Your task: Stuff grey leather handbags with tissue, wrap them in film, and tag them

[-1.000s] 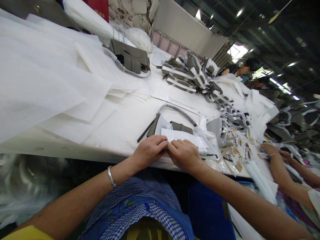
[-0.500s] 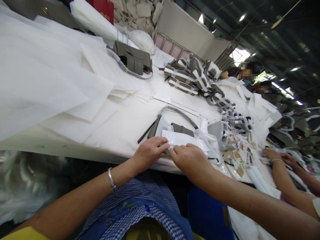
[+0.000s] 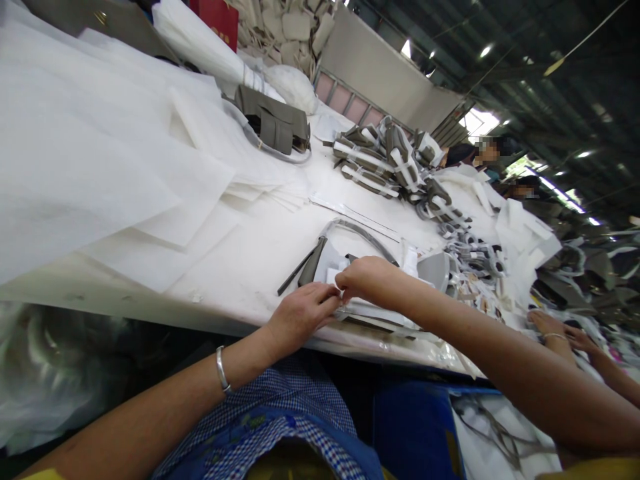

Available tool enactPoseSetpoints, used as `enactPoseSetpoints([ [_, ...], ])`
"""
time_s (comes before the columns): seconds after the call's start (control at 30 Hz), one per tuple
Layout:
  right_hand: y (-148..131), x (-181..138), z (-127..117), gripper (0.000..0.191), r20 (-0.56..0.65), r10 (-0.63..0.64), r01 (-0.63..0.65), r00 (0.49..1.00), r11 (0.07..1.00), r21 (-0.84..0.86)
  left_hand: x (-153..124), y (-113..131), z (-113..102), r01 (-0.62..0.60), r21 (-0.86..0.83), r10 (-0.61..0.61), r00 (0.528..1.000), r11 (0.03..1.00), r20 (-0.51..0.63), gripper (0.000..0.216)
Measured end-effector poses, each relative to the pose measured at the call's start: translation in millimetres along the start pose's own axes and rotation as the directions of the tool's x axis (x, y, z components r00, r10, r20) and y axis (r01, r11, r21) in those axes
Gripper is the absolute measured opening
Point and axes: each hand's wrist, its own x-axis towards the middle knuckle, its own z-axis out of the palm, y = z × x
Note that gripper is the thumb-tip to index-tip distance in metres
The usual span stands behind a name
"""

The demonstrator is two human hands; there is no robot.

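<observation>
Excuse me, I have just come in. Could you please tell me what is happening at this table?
A person has both hands on a partly wrapped bag near the table edge. The left hand and right hand come together at its white wrapping; what the fingertips grip is hidden. White sheets lie to the left, and more bags are piled farther back.
</observation>
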Motion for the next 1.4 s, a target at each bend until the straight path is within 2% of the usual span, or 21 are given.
enactPoseSetpoints([
  [0.23,7.5,8.7,-4.5,0.021,0.018,-0.056,0.056,0.998,0.998,0.008,0.6,0.4,1.5,0.013,-0.009,-0.013,1.000,1.000,-0.009,0.028],
  [0.33,19.8,18.4,6.1,0.026,-0.052,-0.068,0.070,0.996,0.997,0.031,1.2,1.4,1.7,0.025,-0.024,-0.025,1.000,0.999,-0.005,0.023],
  [0.43,42.1,36.0,23.1,0.032,-0.185,-0.077,0.089,0.980,0.994,0.056,1.5,2.9,1.3,0.035,-0.013,-0.034,0.999,0.999,0.019,0.022],
  [0.5,58.6,50.1,34.3,0.037,-0.263,-0.115,0.147,0.958,0.984,0.105,1.4,3.1,1.5,0.032,0.001,-0.032,0.999,0.999,0.018,0.026],
  [0.6,79.3,69.1,48.6,0.042,-0.308,-0.150,0.229,0.939,0.944,0.237,0.7,2.0,3.1,0.027,0.008,-0.027,1.000,1.000,0.002,0.031],
  [0.73,100.3,81.1,65.1,0.039,-0.372,-0.063,0.232,0.926,0.872,0.430,-0.7,0.7,5.9,0.012,0.021,-0.012,1.000,1.000,-0.020,0.029],
  [0.8,108.3,78.6,72.7,0.035,-0.450,0.045,0.214,0.892,0.835,0.508,-1.4,1.2,6.7,0.017,0.040,-0.016,1.000,0.999,-0.026,0.030],
  [0.9,109.2,63.3,83.4,0.023,-0.550,0.241,0.165,0.800,0.792,0.587,-1.8,2.4,7.1,0.046,0.081,-0.041,0.998,0.996,-0.054,0.037],
  [0.97,99.1,49.6,91.2,0.028,-0.612,0.298,0.197,0.733,0.767,0.610,-1.7,2.9,7.1,0.038,0.097,-0.033,0.998,0.995,-0.056,0.043],
  [1.0,91.5,43.4,95.3,0.038,-0.632,0.280,0.238,0.723,0.758,0.607,-1.7,3.0,7.1,0.022,0.101,-0.017,0.999,0.995,-0.050,0.044],
  [1.07,74.9,34.8,103.8,0.064,-0.625,0.210,0.291,0.752,0.745,0.600,-2.0,3.1,7.2,-0.014,0.111,0.019,0.999,0.994,-0.040,0.044],
  [1.13,61.2,32.9,110.7,0.084,-0.555,0.155,0.269,0.818,0.750,0.605,-2.9,3.4,7.8,-0.027,0.126,0.033,0.998,0.992,-0.046,0.041],
  [1.2,53.9,36.8,114.6,0.089,-0.494,0.164,0.214,0.854,0.754,0.621,-4.1,4.0,8.6,-0.021,0.132,0.025,0.999,0.991,-0.034,0.042],
  [1.4,57.5,52.4,116.2,0.087,-0.481,0.191,0.186,0.856,0.754,0.630,0.7,6.4,6.8,0.066,0.132,-0.071,0.997,0.989,0.035,0.045],
])
